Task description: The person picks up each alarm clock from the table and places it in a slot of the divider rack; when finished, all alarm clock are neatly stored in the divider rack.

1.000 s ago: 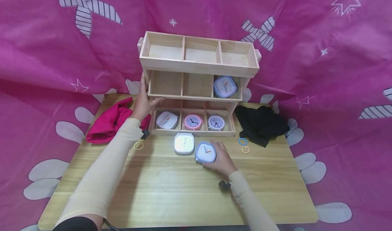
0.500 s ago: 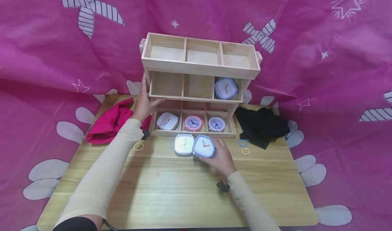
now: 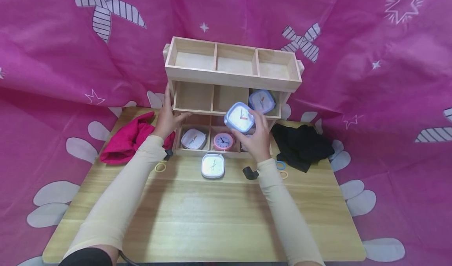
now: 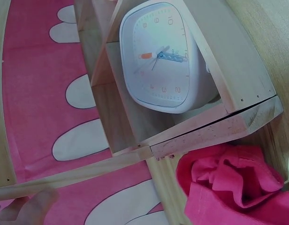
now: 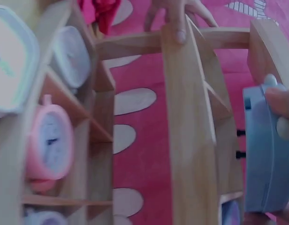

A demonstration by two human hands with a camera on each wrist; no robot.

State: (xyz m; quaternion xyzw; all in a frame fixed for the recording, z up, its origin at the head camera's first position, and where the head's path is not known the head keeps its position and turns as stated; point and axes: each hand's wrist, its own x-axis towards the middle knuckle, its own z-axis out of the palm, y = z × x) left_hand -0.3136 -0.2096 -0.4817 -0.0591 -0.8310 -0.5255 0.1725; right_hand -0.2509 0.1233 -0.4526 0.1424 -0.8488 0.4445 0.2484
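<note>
A blue square alarm clock [image 3: 240, 117] is gripped in my right hand [image 3: 259, 139], held up before the middle tier of the wooden three-tier rack [image 3: 231, 76]. In the right wrist view the clock's blue side [image 5: 264, 154] stands close to that tier, fingers and thumb around its edges. My left hand [image 3: 166, 119] rests on the rack's left side, thumb along the middle tier's front edge. Another blue clock [image 3: 262, 101] sits in the middle tier's right compartment. Below are a white clock [image 3: 193, 139], a round pink clock [image 3: 223, 141] and a mostly hidden one [image 3: 246, 144].
A white square clock [image 3: 213, 166] lies on the table [image 3: 197, 219] in front of the rack. Pink cloth [image 3: 128, 140] is at the left, black cloth [image 3: 301, 144] at the right. Yellow rings [image 3: 160, 167] and a blue ring [image 3: 280, 165] lie near the cloths.
My right hand has lifted the blue clock off the table, beside the white clock, and carried it up to the rack's middle tier. My left hand stays on the rack.
</note>
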